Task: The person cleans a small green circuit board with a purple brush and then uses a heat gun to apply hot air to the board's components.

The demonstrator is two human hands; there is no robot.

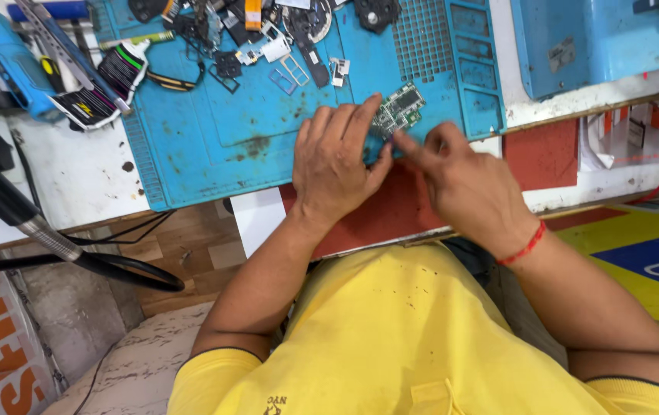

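Observation:
A small green circuit board (398, 107) lies tilted on the blue work mat (214, 131), near its front right part. My left hand (337, 165) rests palm down on the mat with its fingertips on the board's left edge. My right hand (464, 188) comes in from the right, its index finger and thumb pinched at the board's lower corner. A red thread band (525, 246) circles my right wrist. Whether anything small sits between the right fingers is hidden.
Several loose phone parts, frames and cables (268, 38) lie scattered at the mat's far edge. A blue handheld tool (10, 61) and a phone-like part (95, 100) sit at the left. A blue machine (598, 38) stands at the right. Black hose (45, 238) hangs off the left bench edge.

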